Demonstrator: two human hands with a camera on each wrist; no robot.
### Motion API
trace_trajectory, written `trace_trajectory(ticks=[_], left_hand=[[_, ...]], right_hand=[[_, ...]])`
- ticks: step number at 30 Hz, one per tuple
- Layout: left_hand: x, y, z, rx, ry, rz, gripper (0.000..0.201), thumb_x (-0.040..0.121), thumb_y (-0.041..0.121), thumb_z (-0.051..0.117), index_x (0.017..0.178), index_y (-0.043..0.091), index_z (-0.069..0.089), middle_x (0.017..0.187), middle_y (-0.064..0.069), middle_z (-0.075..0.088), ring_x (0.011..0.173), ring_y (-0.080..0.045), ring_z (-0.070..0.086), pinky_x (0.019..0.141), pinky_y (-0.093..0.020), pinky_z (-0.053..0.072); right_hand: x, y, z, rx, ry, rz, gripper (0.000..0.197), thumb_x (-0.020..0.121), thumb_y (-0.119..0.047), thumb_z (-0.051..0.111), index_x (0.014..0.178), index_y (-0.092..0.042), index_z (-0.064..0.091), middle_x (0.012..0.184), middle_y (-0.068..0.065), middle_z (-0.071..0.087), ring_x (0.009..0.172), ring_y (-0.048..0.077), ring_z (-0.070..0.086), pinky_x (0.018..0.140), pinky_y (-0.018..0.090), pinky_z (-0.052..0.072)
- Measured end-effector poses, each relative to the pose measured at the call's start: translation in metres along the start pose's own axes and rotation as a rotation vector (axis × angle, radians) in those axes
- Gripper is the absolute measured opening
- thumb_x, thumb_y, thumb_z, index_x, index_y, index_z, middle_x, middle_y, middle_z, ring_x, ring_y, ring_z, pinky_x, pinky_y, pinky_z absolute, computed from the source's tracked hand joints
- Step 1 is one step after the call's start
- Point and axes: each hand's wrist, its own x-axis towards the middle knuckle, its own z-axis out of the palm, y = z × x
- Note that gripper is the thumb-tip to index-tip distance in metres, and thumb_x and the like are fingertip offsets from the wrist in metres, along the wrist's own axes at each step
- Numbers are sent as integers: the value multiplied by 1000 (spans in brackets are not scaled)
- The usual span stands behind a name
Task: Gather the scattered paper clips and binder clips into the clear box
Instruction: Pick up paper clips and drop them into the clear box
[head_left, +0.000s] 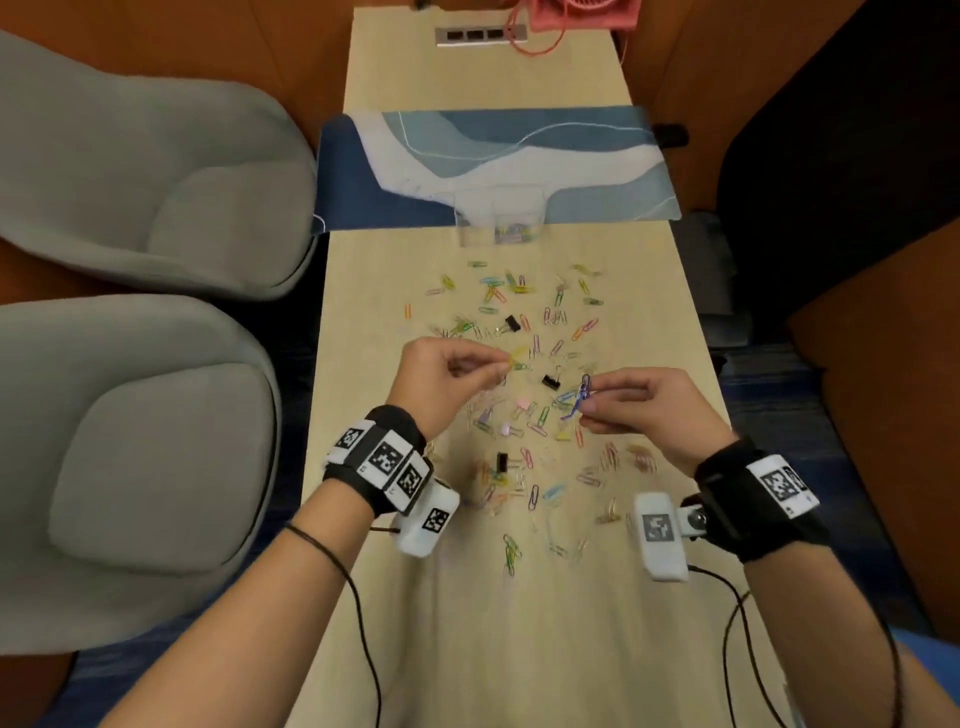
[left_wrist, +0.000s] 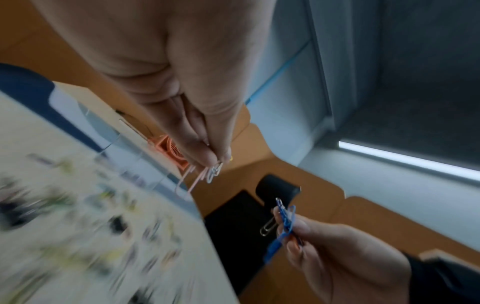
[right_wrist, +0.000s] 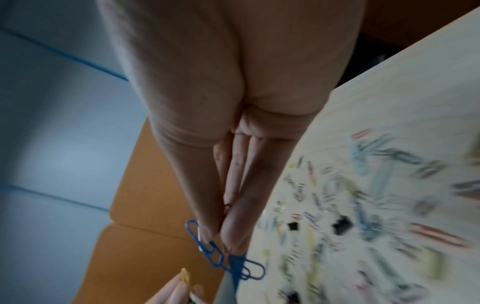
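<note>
Many coloured paper clips (head_left: 540, 415) and a few black binder clips (head_left: 551, 382) lie scattered over the pale wooden table (head_left: 519, 623). The clear box (head_left: 500, 215) stands at the far end of the scatter with a few clips inside. My left hand (head_left: 506, 361) is raised above the table and pinches a small bunch of clips (left_wrist: 211, 174), yellow, silver and pink ones. My right hand (head_left: 584, 402) is raised too and pinches a bunch of blue paper clips (right_wrist: 228, 259), with a silver one hanging among them.
A blue and white cloth (head_left: 493, 156) crosses the table behind the box. Two grey armchairs (head_left: 130, 441) stand to the left. A pink fan (head_left: 582, 13) and a power socket strip (head_left: 480, 36) sit at the far end. Dark bags (head_left: 717, 291) lie to the right.
</note>
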Motion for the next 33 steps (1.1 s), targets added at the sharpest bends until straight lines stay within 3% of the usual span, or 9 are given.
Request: trace_trajectory(ticks=[7, 12, 14, 17, 20, 24, 28, 33], left_hand=[[133, 31, -5, -31, 222, 106, 10, 82, 12, 77, 93, 12, 77, 78, 0, 75, 72, -14, 72, 71, -21, 57], [223, 20, 4, 14, 271, 106, 8, 83, 13, 76, 91, 12, 77, 80, -3, 75, 76, -18, 73, 79, -32, 60], [249, 12, 7, 14, 285, 94, 6, 83, 13, 76, 89, 14, 77, 78, -2, 75, 73, -16, 72, 77, -30, 60], [279, 0, 10, -2, 335, 68, 5, 84, 13, 75, 89, 12, 76, 76, -4, 74, 69, -13, 70, 73, -25, 57], [297, -9, 16, 1, 375, 74, 7, 86, 13, 73, 92, 10, 76, 79, -6, 74, 74, -19, 71, 72, -24, 58], [309, -21, 30, 32, 334, 97, 7, 87, 11, 71, 93, 10, 75, 82, -3, 74, 77, -18, 71, 71, -20, 57], [312, -39, 37, 110, 305, 116, 9, 86, 13, 73, 93, 16, 77, 86, 6, 75, 80, -8, 70, 77, -27, 59], [312, -47, 35, 206, 321, 142, 17, 80, 11, 77, 95, 17, 77, 91, 8, 71, 73, -7, 67, 75, -22, 57]], right_hand=[[83, -83, -1, 303, 13, -188, 41, 70, -3, 71, 109, 4, 60, 83, 14, 73, 74, 20, 72, 67, 21, 57], [147, -118, 0, 476, 15, -233, 35, 74, 1, 68, 108, 4, 60, 85, 11, 73, 76, 18, 71, 70, 20, 57], [170, -127, -4, 534, 4, -237, 35, 72, 1, 69, 105, 5, 61, 85, 11, 72, 76, 17, 71, 70, 19, 57], [200, -136, -13, 574, 3, -221, 47, 69, -3, 69, 114, 8, 58, 92, 13, 69, 79, 17, 70, 71, 18, 57], [230, -139, -19, 589, 27, -204, 53, 68, -3, 72, 118, 8, 57, 98, 16, 69, 82, 19, 70, 72, 19, 57], [265, -136, -24, 537, 57, -190, 37, 80, 4, 67, 116, 9, 59, 98, 17, 70, 84, 20, 71, 75, 21, 57], [292, -127, -20, 415, 108, -172, 32, 80, 6, 70, 111, 8, 61, 95, 20, 71, 85, 24, 71, 77, 25, 58], [321, -116, -11, 35, 199, -210, 19, 76, 5, 75, 92, -2, 66, 85, 20, 71, 77, 29, 70, 75, 33, 60]])
